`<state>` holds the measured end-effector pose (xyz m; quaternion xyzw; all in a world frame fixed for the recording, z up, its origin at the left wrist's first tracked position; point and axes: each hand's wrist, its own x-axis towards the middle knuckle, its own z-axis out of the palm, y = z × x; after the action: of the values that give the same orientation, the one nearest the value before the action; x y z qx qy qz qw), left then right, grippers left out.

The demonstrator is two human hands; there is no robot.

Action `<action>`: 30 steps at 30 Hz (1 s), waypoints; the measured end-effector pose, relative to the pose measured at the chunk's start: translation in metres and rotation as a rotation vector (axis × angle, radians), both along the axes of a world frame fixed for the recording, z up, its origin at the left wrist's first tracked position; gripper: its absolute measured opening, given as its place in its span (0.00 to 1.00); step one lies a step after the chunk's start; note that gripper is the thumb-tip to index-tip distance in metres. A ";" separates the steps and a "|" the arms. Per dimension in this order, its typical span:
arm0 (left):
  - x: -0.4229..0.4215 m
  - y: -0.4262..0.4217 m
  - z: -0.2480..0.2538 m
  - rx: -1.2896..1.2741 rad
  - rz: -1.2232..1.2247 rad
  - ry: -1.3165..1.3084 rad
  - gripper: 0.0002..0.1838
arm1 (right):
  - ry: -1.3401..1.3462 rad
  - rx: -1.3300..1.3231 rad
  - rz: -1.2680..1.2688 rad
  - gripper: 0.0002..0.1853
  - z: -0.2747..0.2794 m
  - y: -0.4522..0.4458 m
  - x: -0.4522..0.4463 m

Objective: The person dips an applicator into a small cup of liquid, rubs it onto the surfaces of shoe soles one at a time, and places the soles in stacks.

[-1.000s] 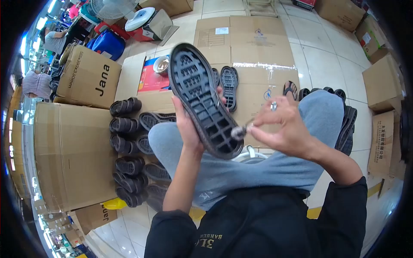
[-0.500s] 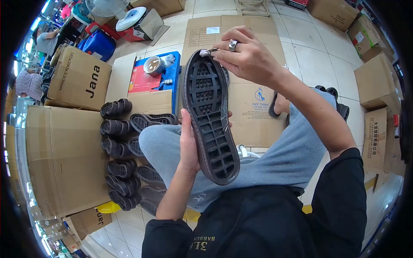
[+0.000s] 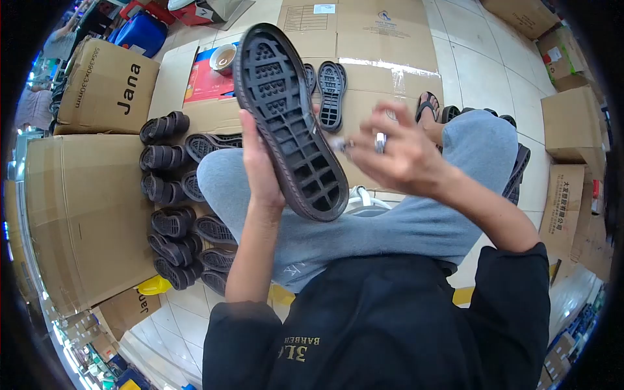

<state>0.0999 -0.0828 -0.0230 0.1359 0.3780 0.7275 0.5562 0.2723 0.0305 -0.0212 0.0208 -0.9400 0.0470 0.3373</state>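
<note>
My left hand point(image 3: 262, 170) grips a dark shoe sole point(image 3: 292, 123) around its middle, tilted, with its gridded cavity facing me. To the right of the sole, my right hand point(image 3: 396, 153) is slightly blurred and pinches a small whitish tuft point(image 3: 340, 144) close to the sole's edge. A ring is on one of its fingers. Beyond the sole, a pair of soles point(image 3: 331, 91) lies on flattened cardboard. A round bowl point(image 3: 223, 58) of light brown liquid rests on a red and blue surface at the upper left.
Stacked soles point(image 3: 170, 224) stand left of my knee, beside large cardboard boxes point(image 3: 97, 214). More soles point(image 3: 520, 169) lie past my right knee. Cartons point(image 3: 572, 123) line the right side. A blue container point(image 3: 141, 34) and a person point(image 3: 32, 107) are at the upper left.
My right hand has come down from the sole's far tip to the right of its lower half, with the tuft. The sole now tilts further left, and the pair of soles behind it shows again.
</note>
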 end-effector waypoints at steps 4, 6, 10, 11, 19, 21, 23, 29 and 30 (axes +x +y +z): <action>-0.013 0.003 0.014 0.131 0.055 -0.016 0.42 | -0.109 0.031 0.014 0.04 -0.009 -0.009 0.023; -0.014 0.003 0.021 0.141 0.095 0.033 0.42 | -0.064 0.088 -0.178 0.05 0.003 0.008 0.025; -0.007 0.004 0.016 0.115 0.026 0.086 0.41 | 0.067 0.072 -0.227 0.04 0.039 0.035 -0.001; -0.004 0.004 0.013 0.118 0.015 0.083 0.41 | 0.156 0.048 -0.189 0.04 0.043 0.040 -0.014; 0.011 -0.004 0.008 0.042 0.029 0.098 0.39 | 0.227 0.080 -0.056 0.04 0.024 0.053 -0.066; 0.007 -0.007 0.006 0.021 0.023 0.100 0.38 | 0.151 0.066 -0.029 0.04 0.015 0.037 -0.054; 0.006 -0.007 0.004 -0.001 0.043 0.092 0.38 | 0.114 0.052 -0.015 0.04 0.011 0.021 -0.041; 0.000 0.001 -0.009 0.029 0.051 0.070 0.39 | 0.049 -0.008 0.045 0.11 0.001 -0.014 0.001; -0.003 0.001 -0.011 0.043 0.045 0.115 0.40 | 0.017 -0.046 0.053 0.12 0.001 -0.019 0.008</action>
<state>0.0965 -0.0815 -0.0337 0.1809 0.3966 0.7387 0.5141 0.2799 0.0120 -0.0204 0.0383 -0.9350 0.0771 0.3442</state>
